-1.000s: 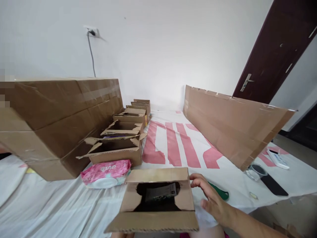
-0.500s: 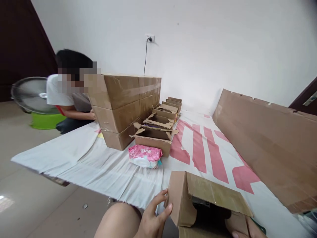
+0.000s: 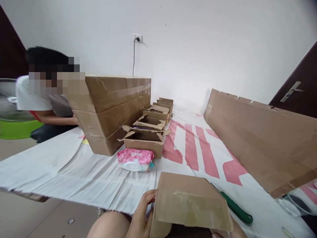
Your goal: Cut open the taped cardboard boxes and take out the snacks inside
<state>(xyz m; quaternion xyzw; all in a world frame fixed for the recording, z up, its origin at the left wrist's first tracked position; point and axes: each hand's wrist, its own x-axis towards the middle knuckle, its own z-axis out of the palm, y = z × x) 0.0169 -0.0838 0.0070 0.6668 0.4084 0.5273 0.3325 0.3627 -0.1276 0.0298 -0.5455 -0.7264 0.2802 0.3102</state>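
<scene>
Hands hold small cardboard box [image 3: 188,201]; left hand [image 3: 141,216] grips its side.

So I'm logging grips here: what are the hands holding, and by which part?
The left hand grips the small cardboard box by its left side edge. The right hand is mostly hidden under the box's right corner; its hold cannot be told.

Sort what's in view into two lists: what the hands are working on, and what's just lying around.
In hand:
- small cardboard box, flap folded over
- left hand against its left side
- right hand, barely seen at its lower right edge

Lying about:
- pink wipes pack
- green-handled tool
- row of open boxes
- large taped cartons
- flat cardboard sheet
</scene>
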